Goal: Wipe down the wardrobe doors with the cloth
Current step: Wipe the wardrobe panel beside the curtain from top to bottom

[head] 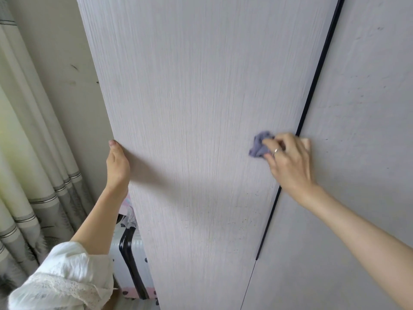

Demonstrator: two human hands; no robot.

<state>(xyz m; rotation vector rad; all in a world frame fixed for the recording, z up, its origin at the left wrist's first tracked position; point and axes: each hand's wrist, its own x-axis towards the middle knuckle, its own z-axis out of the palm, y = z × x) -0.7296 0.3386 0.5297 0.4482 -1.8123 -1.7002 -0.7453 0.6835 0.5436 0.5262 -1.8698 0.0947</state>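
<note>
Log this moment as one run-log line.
step: wiping | right hand: holds cloth on open wardrobe door | left hand: grips door edge

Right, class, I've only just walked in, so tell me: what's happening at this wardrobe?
A person is wiping a pale wardrobe door. The right hand presses a crumpled grey-blue cloth against the door, close to the dark strip between it and the next door. The left hand grips the open door's outer edge, apparently steadying it. A suitcase stands behind the door and curtains hang at the left.
</note>
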